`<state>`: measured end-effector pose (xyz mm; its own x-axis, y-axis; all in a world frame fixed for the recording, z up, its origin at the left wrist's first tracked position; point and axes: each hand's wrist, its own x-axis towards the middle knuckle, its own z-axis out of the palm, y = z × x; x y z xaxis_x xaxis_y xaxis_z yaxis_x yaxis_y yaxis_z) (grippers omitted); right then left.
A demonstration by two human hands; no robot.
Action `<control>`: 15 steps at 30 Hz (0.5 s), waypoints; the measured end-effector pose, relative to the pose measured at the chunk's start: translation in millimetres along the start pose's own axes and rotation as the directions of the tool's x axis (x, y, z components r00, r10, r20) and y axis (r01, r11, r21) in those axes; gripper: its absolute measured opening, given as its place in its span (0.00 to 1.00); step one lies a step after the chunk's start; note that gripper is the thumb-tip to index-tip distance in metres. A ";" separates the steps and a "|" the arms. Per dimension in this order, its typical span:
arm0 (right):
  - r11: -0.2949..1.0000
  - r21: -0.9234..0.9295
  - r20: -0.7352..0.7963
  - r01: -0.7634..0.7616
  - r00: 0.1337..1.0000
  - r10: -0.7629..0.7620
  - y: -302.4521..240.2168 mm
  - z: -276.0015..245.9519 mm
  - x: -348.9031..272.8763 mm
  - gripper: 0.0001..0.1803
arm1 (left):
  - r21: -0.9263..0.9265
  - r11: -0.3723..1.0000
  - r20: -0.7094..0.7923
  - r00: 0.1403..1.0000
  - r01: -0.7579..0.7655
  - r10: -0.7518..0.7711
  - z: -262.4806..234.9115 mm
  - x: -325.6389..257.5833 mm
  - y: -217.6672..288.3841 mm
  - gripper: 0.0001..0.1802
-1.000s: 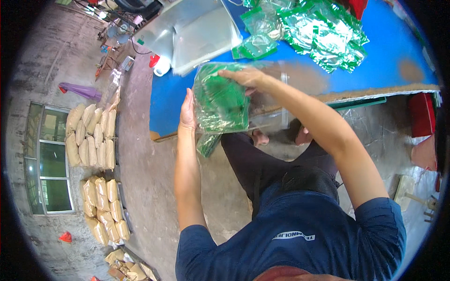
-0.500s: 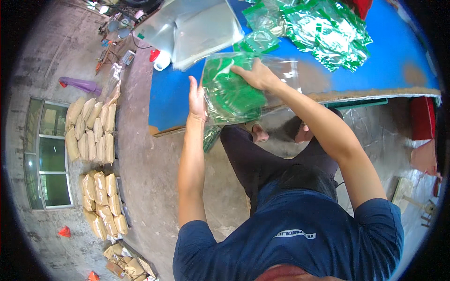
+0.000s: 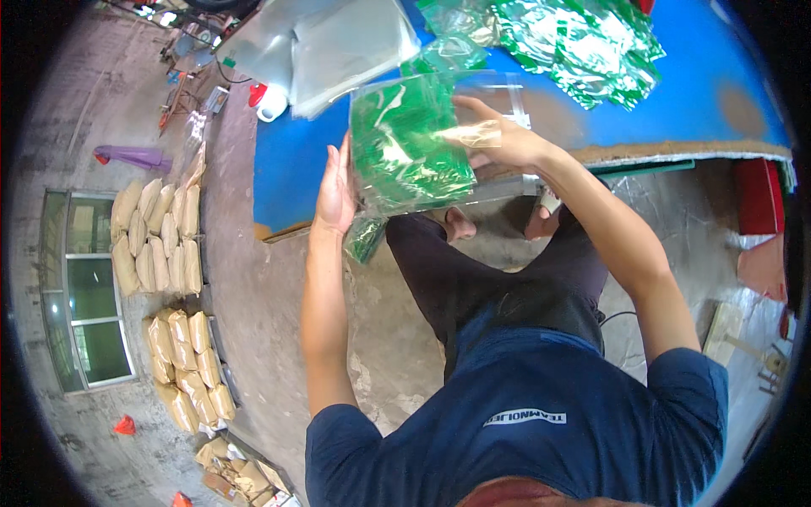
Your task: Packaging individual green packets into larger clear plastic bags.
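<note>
Packets of glossy green film (image 3: 410,156) sat inside a clear plastic bag (image 3: 492,86) partly over the blue tabletop (image 3: 676,110), left hand (image 3: 336,193) open against the bag's left side, right hand (image 3: 507,142) at its right, grip impossible to tell

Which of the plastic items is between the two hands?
The clear bag with green contents, between the left hand and the right hand; the clear stack and the green-edged heap lie beyond both hands.
</note>
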<state>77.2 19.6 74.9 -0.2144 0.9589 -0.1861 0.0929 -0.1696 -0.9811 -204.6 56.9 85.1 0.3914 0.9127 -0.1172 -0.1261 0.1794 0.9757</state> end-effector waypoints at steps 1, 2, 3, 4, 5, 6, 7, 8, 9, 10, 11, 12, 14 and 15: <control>0.980 0.161 0.016 0.115 0.993 -0.120 12.8 -0.3 -5.1 0.50 | 0.052 0.999 0.010 1.000 0.011 -0.011 1.0 -3.4 -3.2 0.44; 0.921 0.318 0.012 0.222 0.971 -0.239 23.0 -0.6 -6.4 0.51 | 0.054 0.998 0.009 1.000 0.014 -0.014 1.6 -0.2 -2.5 0.44; 0.977 0.126 -0.048 0.171 0.985 -0.166 15.4 15.2 -7.7 0.46 | 0.032 0.999 0.029 1.000 0.011 -0.012 2.6 -1.8 -3.5 0.43; 0.978 0.131 -0.062 0.163 0.986 -0.156 10.4 26.3 -5.9 0.46 | 0.010 1.000 0.061 0.998 -0.004 0.003 7.3 2.8 0.0 0.42; 0.982 0.099 -0.102 0.163 0.983 -0.153 6.9 35.0 -3.9 0.46 | -0.080 0.995 0.092 0.995 0.055 -0.048 16.4 0.3 8.8 0.41; 0.983 0.065 -0.120 0.173 0.979 -0.164 2.3 41.5 -0.2 0.47 | -0.075 0.996 0.085 0.995 0.052 -0.046 10.2 -3.1 9.2 0.41; 0.991 0.095 0.020 0.089 0.996 -0.091 0.4 34.7 -2.8 0.48 | 0.078 0.996 0.023 0.999 0.041 -0.043 1.5 -5.6 6.8 0.41; 0.991 0.097 0.026 0.094 0.995 -0.097 7.2 28.2 -10.4 0.48 | 0.230 0.972 -0.039 0.999 0.038 -0.030 -6.0 -9.4 4.2 0.42; 0.967 0.229 0.096 0.110 0.986 -0.135 14.0 18.8 -20.8 0.50 | 0.246 0.969 0.007 1.000 -0.012 0.011 -9.3 -13.1 4.0 0.40; 0.927 0.359 0.150 0.108 0.974 -0.172 20.8 12.6 -28.8 0.51 | 0.247 0.969 0.018 1.000 -0.016 0.012 0.4 -12.0 5.6 0.40; 0.943 0.284 0.079 0.170 0.977 -0.200 30.4 22.5 -20.0 0.54 | 0.292 0.955 0.060 0.998 -0.051 0.035 12.0 -9.6 7.4 0.44; 0.943 0.292 0.060 0.157 0.982 -0.182 38.3 40.2 -20.3 0.54 | 0.331 0.941 0.109 0.994 -0.067 0.033 24.6 -13.7 7.9 0.48; 0.890 -0.226 -0.193 0.395 0.878 -0.439 38.2 59.6 -12.7 0.57 | 0.236 0.971 0.088 0.995 0.031 -0.053 28.4 -6.3 16.7 0.56; 0.900 -0.278 -0.124 0.336 0.917 -0.380 23.9 58.0 -19.6 0.53 | 0.291 0.957 0.086 0.996 0.005 -0.031 15.3 -10.7 16.4 0.57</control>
<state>27.2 -16.4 52.0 -0.1116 0.9716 0.2088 0.2822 0.2324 -0.9308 -196.9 44.4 105.2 0.4718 0.8719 -0.1312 0.1469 0.0690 0.9867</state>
